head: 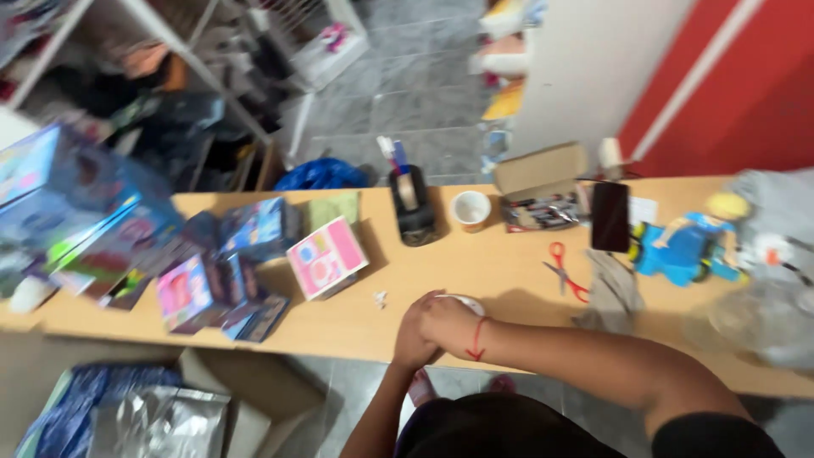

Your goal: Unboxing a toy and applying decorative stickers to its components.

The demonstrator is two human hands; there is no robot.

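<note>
- Wooden table (pixel 509 280) is carrying the work; both hands are meeting at its near edge, over a small white round thing (pixel 462 301).
- Right hand (pixel 449 322), a red string at its wrist, is covering that thing; left hand (pixel 413 335) is pressing in beside it. Cannot tell whether either grip is closed on it.
- Progress, as a judgement: the handling is looking under way; boxed toys (pixel 212 284) are lying piled to the left, still sealed.
- Red scissors (pixel 564 271) and tape dispenser (pixel 413 208) are lying apart, untouched.
- Open room: a bare strip between the pink box (pixel 326 257) and the scissors; the near edge is sitting just under the hands.
</note>
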